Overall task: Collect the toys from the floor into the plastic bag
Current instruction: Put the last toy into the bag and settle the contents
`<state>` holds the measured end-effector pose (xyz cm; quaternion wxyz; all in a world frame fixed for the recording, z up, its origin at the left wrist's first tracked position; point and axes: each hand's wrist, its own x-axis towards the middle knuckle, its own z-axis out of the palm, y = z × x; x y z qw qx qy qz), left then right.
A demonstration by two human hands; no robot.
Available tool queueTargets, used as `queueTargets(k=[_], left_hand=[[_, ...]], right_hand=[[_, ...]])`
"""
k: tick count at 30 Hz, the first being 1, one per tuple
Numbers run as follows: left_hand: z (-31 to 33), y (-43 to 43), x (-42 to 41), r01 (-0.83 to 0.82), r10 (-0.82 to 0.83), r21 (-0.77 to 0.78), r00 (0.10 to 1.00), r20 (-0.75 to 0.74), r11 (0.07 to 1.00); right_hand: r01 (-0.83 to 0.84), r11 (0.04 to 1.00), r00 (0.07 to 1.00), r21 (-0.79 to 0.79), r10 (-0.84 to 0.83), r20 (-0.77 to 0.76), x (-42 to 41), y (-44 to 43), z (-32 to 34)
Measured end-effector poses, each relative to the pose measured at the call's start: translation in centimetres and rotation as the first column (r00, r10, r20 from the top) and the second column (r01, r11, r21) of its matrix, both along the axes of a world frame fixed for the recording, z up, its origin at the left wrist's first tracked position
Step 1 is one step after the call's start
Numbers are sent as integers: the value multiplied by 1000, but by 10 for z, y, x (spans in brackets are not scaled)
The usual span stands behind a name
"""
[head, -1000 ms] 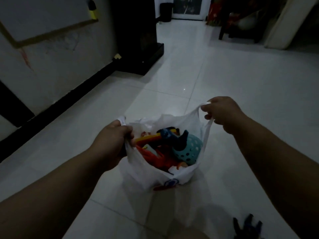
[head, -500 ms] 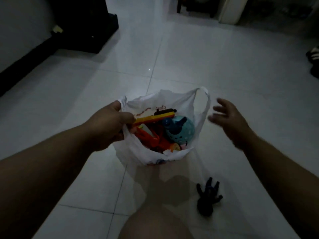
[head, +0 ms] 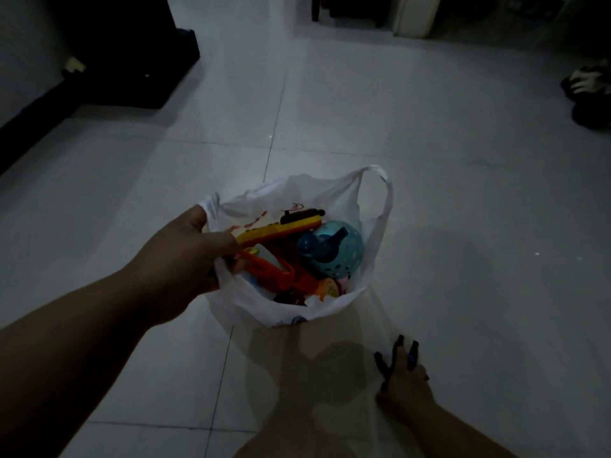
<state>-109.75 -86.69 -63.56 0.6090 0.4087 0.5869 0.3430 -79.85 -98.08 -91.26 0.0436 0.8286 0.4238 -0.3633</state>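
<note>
A white plastic bag (head: pixel 334 193) hangs open above the tiled floor, with my left hand (head: pixel 185 259) shut on its left handle. Inside lie a teal perforated ball with a blue spout (head: pixel 330 251), a yellow and black toy (head: pixel 281 228), and red and orange toys (head: pixel 284 276). The bag's right handle (head: pixel 383 186) stands free. Low on the right, my right hand (head: pixel 405 380) rests on a small dark spiky toy (head: pixel 395 357) on the floor, fingers closing around it.
A dark cabinet base (head: pixel 139 61) stands against the left wall at the back. Dark shoes or sandals (head: pixel 588 97) lie at the right edge. Furniture legs (head: pixel 347 11) show at the far end. My knee (head: pixel 291 438) is at the bottom.
My right hand let go of the bag's right handle, dropped down and right, and reached the dark toy on the floor. The view tilted downward.
</note>
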Motion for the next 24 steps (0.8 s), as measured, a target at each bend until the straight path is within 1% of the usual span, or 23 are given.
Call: queueTargets(k=[1,2,4,5,7,8,9,11,13,14,15,17,18,19,20,21,22,24], left_hand=[[-1,0,-1,-8,8,3,1000,-1,1000],[-1,0,-1,-12,12,-1,1000,2,1000],[0,0,-5,-4,4,-4,1000,6,1000],[1,0,-7,3,-3,-6,1000,12,1000],[3,1,-9,5,-4,-8,999,32,1000],[3,1,-11,-2,2,-5,999,40,1000],[3,1,-11,-12,12,-2,999,45,1000],[2,3,-12,-27,28,-4,999,45,1000],[2,4,-10,-48,48,-10,998,44,999],[2,5,-10,-58,59,-12,997,44,998],[3,5,-8,-65,66,-11,997,43,998],[4,5,-7,-89,89,-10,995,38,996],[6,5,-6,-108,108,-12,994,35,994],[7,5,-5,-127,127,-14,991,31,992],[8,4,-4,-144,144,-17,989,29,989],[9,3,-3,-153,154,-20,988,29,988],[10,3,-1,-155,156,-24,987,26,988],[10,2,1,-162,162,-22,987,22,987]], right_hand=[[15,1000,1000,28,-14,-23,3,1,2],[66,996,996,55,-63,-65,5,4,8],[158,983,972,88,-140,-187,5,12,23],[262,959,934,103,-225,-279,2,14,37],[444,879,844,175,-344,-413,5,19,63],[494,840,809,225,-350,-472,5,22,85],[521,802,789,293,-322,-524,6,29,107],[540,713,761,447,-186,-622,7,42,158],[468,654,760,594,45,-648,-5,52,223],[406,648,755,645,159,-636,-13,57,256],[332,647,747,687,265,-610,-20,62,284],[115,681,711,723,452,-538,-37,79,327],[-38,721,695,692,517,-500,-47,92,342],[-187,767,692,614,547,-472,-58,107,352],[-334,798,703,503,566,-431,-71,124,358],[-464,799,717,382,592,-367,-85,141,359],[-569,775,720,273,631,-288,-100,156,357],[-713,693,675,105,720,-161,-129,181,344]])
